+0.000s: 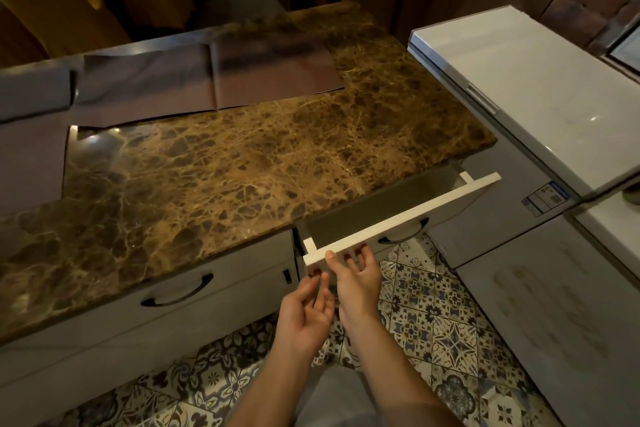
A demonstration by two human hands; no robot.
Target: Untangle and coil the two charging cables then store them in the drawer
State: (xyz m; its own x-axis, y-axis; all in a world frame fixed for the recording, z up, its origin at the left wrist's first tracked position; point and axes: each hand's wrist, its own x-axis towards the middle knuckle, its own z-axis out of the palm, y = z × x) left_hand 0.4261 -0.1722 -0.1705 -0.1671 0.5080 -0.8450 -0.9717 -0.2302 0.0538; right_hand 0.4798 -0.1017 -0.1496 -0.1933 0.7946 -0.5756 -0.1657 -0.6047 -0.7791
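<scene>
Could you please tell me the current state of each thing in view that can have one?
drawer: pulled partly open; inside is dark, no cables visible.
left drawer: closed.
chest freezer: lid down.
right hand: fingers fairly straight, touching the open drawer's front, thumb on its top edge.
left hand: relaxed, holding nothing.

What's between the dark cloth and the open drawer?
Just bare brown marble countertop. In the head view, nothing sits on that stretch between the dark cloth and the open drawer.
</scene>
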